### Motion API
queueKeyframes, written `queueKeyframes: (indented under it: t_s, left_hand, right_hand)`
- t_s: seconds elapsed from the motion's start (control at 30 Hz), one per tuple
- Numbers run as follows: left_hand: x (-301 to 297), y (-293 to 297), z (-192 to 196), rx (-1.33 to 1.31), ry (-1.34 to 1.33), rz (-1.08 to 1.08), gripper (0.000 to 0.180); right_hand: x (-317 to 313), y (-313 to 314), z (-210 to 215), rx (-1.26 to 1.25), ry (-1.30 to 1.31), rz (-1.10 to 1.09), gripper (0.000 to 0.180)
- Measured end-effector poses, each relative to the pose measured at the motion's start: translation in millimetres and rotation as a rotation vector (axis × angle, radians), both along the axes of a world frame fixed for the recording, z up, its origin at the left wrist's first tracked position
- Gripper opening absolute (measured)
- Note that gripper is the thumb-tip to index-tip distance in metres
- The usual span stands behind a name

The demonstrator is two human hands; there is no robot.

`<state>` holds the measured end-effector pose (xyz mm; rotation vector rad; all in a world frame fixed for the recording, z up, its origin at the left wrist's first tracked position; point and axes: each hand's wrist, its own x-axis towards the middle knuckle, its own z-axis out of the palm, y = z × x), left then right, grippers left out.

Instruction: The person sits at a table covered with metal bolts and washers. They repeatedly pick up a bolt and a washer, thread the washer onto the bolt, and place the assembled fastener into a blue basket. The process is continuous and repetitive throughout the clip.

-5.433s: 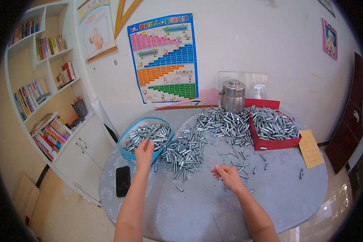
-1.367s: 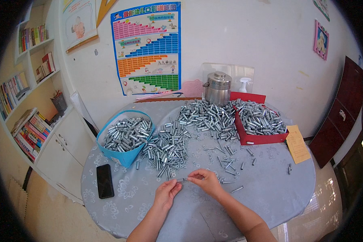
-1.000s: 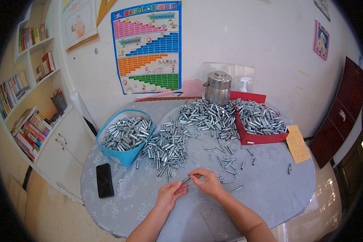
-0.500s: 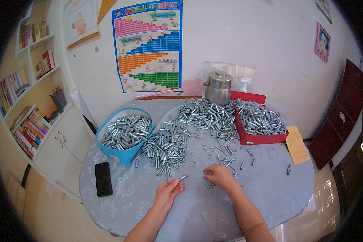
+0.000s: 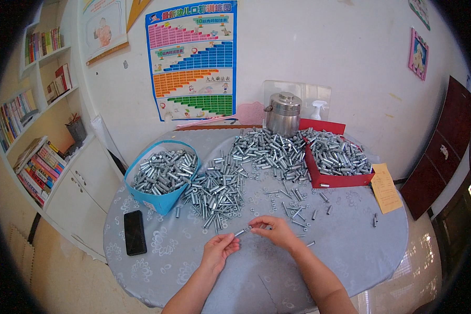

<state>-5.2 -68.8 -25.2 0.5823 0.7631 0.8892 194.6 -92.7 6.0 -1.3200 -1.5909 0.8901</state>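
Low over the table's near middle, my left hand [image 5: 218, 253] is closed, pinching a silver expansion bolt [image 5: 240, 232] with its sleeve. The bolt's free end points up and to the right. My right hand [image 5: 275, 232] meets that end with thumb and fingertips closed on a small ring-like piece [image 5: 250, 227], either a nut or a washer; its size hides which. Beyond both hands lies a loose heap of metal bolts and sleeves [image 5: 214, 196]. Scattered bolts, nuts and washers [image 5: 294, 209] lie just past my right hand.
A blue container [image 5: 159, 201] full of metal sleeves stands at left, near a black phone [image 5: 134, 233]. At the back right are a filled red box [image 5: 345, 180], a steel pot [image 5: 283, 112] and a yellow paper [image 5: 386, 189]. More parts are piled [image 5: 267, 149] between the containers.
My right hand has moved left from the table beside the small parts to the bolt's free end. The left hand stays nearly in place, still holding the bolt.
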Motion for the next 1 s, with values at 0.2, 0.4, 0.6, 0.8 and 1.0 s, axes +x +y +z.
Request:
queueKeyframes:
  t_s: [0.2,0.4,0.6,0.8,1.0]
  left_hand:
    - [0.2,-0.3,-1.0,0.001,0.015,0.011,0.014]
    - [2.3,-2.8,3.3,0.071,0.092,-0.001,0.012]
    - [3.2,-4.1,3.9,0.080,0.044,0.018,0.012]
    - [0.1,-0.4,0.7,0.064,0.040,0.091,0.013]
    - [0.5,1.0,-0.6,0.070,0.048,0.095,0.013]
  right_hand:
    - [-3.6,-0.3,-3.8,0.068,0.001,0.034,0.019]
    - [-5.6,-2.6,-2.9,-0.046,-0.141,-0.007,0.020]
    - [-9.7,0.6,-13.9,-0.061,0.010,-0.107,0.035]
    - [-8.1,-3.5,-5.5,-0.178,0.093,0.062,0.035]
    - [-9.8,-2.4,-5.8,-0.161,0.129,0.060,0.030]
